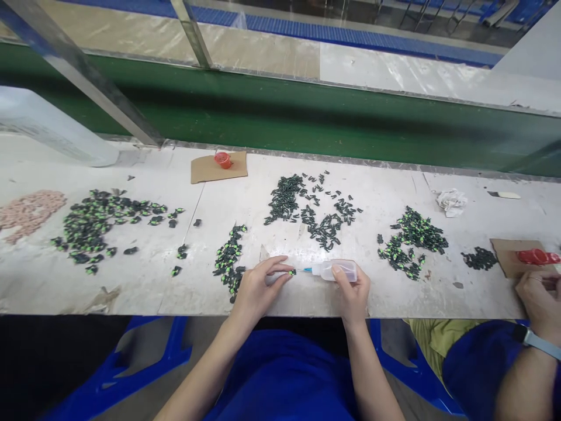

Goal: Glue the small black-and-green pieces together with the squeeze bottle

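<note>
Pinched between the thumb and fingers of my left hand (259,287) is a small black-and-green piece (292,272). My right hand (354,290) is closed around a clear squeeze bottle (339,270), held on its side. Its thin needle tip with a blue base (308,269) points left at the small piece; whether they touch I cannot tell. Just left of my left hand lies a pile of black-and-green pieces (228,257). Beyond my hands are loose dark green pieces (284,199), and another black-and-green pile (421,231) sits to the right.
A larger black-and-green pile (94,225) and pink pieces (33,213) lie left, near a big white jug (48,128). A red cup (223,159) stands on cardboard (201,169). Crumpled tissue (452,202) lies right. A co-worker's hand (541,298) rests by a red container (537,256).
</note>
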Tool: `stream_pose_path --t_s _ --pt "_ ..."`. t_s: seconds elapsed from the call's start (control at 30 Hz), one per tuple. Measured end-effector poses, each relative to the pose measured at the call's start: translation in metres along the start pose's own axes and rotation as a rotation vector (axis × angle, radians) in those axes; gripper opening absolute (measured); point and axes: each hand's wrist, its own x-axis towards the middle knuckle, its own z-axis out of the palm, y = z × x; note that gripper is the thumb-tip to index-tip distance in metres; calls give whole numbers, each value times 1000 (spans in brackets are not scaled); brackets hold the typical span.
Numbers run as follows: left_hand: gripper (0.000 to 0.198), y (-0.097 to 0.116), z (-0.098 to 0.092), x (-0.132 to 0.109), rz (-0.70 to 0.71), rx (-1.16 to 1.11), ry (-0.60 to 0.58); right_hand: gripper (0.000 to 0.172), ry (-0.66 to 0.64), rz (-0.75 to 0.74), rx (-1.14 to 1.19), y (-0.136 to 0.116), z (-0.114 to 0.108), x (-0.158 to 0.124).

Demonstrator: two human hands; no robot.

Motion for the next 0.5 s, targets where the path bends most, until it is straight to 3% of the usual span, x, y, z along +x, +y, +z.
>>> stream_pose_path --t_s 0.13,0.27,0.37,0.5 --pt "29 -3 0 0 32 4 -14 22 14 -58 105 6 -5 1" --pt "23 -11 1 0 164 113 47 34 -151 -139 117 2 4 -2" --pt "13 -17 2 1 251 180 76 39 -238 -153 6 -1 11 -4" --pt "12 -19 3 0 251 169 66 38 -206 -190 -151 -3 17 -3"
